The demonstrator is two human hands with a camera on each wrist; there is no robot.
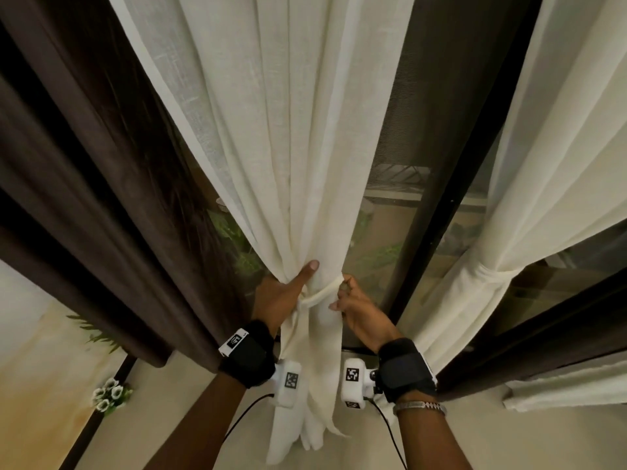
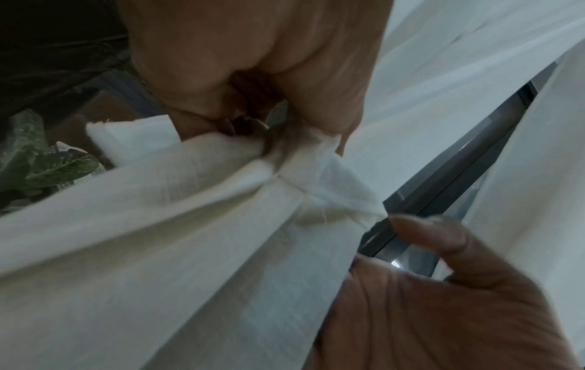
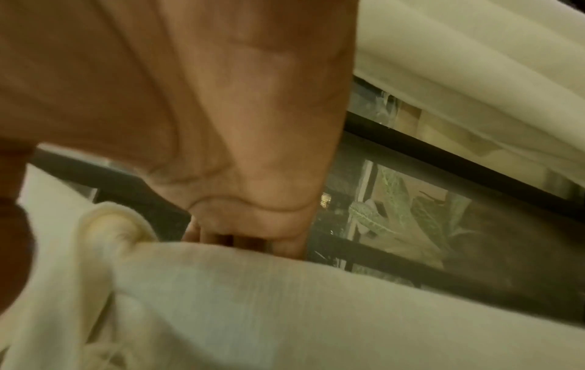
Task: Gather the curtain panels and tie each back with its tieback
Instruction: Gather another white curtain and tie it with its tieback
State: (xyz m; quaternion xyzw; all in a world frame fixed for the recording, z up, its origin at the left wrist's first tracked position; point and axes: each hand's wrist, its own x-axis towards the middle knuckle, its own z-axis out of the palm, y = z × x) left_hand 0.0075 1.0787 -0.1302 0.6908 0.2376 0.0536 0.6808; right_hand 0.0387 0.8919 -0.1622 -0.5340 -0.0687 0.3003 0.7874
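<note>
At far left the dark brown drape [image 1: 84, 184] hangs loose with no band visible on it, so whether it counts among the panels left to tie I cannot tell. Next to it, in the middle, the cream sheer panel [image 1: 288, 130] is bunched to a narrow waist. The left hand [image 1: 281, 296] is wrapped round that waist, thumb lying up the front of the folds and fingers curled behind, holding the bunch together. The tieback [image 1: 320, 293] crosses the front of the bunch as a thin cream band between the two hands. The right hand [image 1: 356, 307] pinches its right end in bent fingers (the wrist views show a rolled end and a crossing of the band, but not a finished knot). I judge this panel gathered and wrapped, with the tie itself not yet secured. Its tail hangs down near the wrists. To the right, past the dark door frame [image 1: 451, 184], the second sheer panel [image 1: 549, 164] is already cinched by its own band [image 1: 488, 276] and looks done.
</note>
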